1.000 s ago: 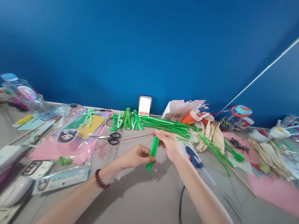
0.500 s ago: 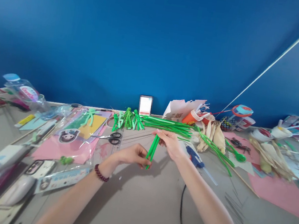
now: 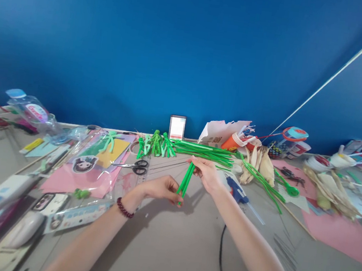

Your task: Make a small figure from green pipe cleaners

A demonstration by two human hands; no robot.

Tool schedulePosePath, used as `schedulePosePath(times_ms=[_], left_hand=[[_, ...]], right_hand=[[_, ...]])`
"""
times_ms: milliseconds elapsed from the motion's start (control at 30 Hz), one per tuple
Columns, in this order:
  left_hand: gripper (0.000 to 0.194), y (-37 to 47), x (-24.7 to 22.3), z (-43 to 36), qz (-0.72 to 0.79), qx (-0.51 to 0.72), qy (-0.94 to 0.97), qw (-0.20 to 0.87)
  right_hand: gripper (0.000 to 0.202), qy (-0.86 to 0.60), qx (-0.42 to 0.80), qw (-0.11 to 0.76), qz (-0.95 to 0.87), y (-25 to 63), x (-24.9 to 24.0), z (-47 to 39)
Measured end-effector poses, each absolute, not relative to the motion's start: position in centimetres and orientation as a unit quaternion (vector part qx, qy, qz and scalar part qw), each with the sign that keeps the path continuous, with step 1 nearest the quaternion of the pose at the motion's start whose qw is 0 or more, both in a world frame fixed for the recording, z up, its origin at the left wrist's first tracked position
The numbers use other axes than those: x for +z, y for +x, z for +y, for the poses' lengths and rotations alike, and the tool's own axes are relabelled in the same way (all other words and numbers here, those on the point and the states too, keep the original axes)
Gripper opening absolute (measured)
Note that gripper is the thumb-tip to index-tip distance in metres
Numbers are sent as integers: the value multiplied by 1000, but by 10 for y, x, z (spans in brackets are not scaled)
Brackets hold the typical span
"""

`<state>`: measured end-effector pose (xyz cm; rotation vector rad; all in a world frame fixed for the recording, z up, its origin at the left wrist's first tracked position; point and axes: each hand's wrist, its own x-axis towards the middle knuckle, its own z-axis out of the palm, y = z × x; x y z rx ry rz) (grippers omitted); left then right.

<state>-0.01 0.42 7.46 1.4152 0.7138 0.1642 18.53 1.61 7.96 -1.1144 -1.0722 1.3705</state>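
Between my hands, a little above the table, is a folded bunch of green pipe cleaners (image 3: 186,179), tilted with its upper end to the right. My left hand (image 3: 166,188) pinches the lower end. At the upper end, the fingers of my right hand (image 3: 206,172) close on the bunch. Beyond them lies a pile of long green pipe cleaners (image 3: 203,152). Several small twisted green pipe-cleaner figures (image 3: 155,143) stand beside that pile. A blue glue gun (image 3: 237,191) rests right of my right wrist, and black-handled scissors (image 3: 140,167) lie left of the hands.
A phone (image 3: 177,127) stands against the blue wall (image 3: 184,56). Plastic packets and pink paper (image 3: 58,180) cover the left side, with a bottle (image 3: 32,109) behind. On the right are dried husks (image 3: 260,166), orange cups (image 3: 234,141) and pink paper (image 3: 341,236). A black cable (image 3: 222,256) runs over the front edge.
Both hands keep their hold on the green bunch with almost no motion. The whole view has shifted very slightly.
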Motion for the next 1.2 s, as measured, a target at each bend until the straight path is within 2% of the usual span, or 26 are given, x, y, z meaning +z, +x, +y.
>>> schedulePosePath(times_ms=[100, 167, 300, 400, 467, 567, 633, 967, 1200], left_hand=[[38, 0, 73, 4, 316, 70, 662, 676], [39, -1, 74, 5, 335, 95, 705, 618], [37, -2, 79, 8, 402, 221, 776, 433], [34, 0, 83, 8, 458, 320, 752, 350], [32, 4, 84, 7, 460, 372, 710, 381], [33, 11, 80, 5, 413, 408, 617, 532], [34, 15, 76, 3, 405, 410, 568, 587], [36, 17, 77, -3, 413, 358, 566, 617], [37, 14, 79, -3, 387, 350, 534, 665]], right_hand=[[37, -462, 573, 515, -440, 185, 79, 17], [37, -456, 583, 514, -434, 186, 79, 18], [36, -442, 604, 501, -434, 187, 82, 17], [35, -434, 609, 492, -445, 185, 83, 15], [34, -427, 615, 487, -450, 182, 83, 12], [35, -414, 633, 477, -447, 177, 84, 7], [35, -405, 646, 470, -445, 175, 84, 6], [44, -422, 641, 439, -467, 176, 89, 5], [39, -373, 664, 398, -511, 189, 89, 9]])
